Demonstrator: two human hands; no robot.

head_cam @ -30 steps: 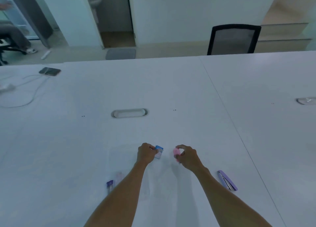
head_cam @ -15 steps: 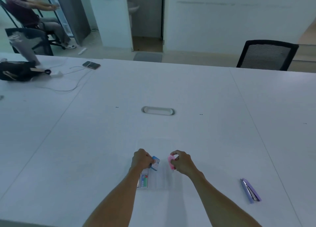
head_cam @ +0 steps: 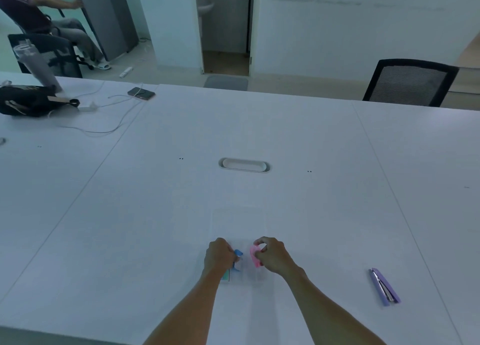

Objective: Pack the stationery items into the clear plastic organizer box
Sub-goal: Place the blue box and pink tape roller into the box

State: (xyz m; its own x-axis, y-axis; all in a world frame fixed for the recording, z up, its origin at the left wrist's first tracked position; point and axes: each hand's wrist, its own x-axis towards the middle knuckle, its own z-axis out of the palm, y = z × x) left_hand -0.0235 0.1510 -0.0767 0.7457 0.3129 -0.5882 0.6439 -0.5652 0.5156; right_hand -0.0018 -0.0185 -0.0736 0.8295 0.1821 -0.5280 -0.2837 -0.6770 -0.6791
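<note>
The clear plastic organizer box (head_cam: pixel 259 277) lies on the white table near its front edge, faint and hard to outline. My left hand (head_cam: pixel 219 256) is closed around a small blue item (head_cam: pixel 237 253) over the box's left part. My right hand (head_cam: pixel 272 256) pinches a small pink item (head_cam: pixel 254 256) over the box's right part. A small green and white item (head_cam: pixel 226 275) lies under my left wrist in the box's left compartment. A purple stapler (head_cam: pixel 384 286) rests on the table to the right, apart from both hands.
An oval cable grommet (head_cam: pixel 244 164) sits in the table's middle. At the far left are a black bag (head_cam: pixel 23 100), a phone (head_cam: pixel 141 93) and white cables (head_cam: pixel 104 126). A black chair (head_cam: pixel 409 82) stands behind the table, and a seated person (head_cam: pixel 39 19) is at top left.
The camera has turned to the left and the view has shifted. Both hands hold their items in nearly the same pose, a little lower over the box.
</note>
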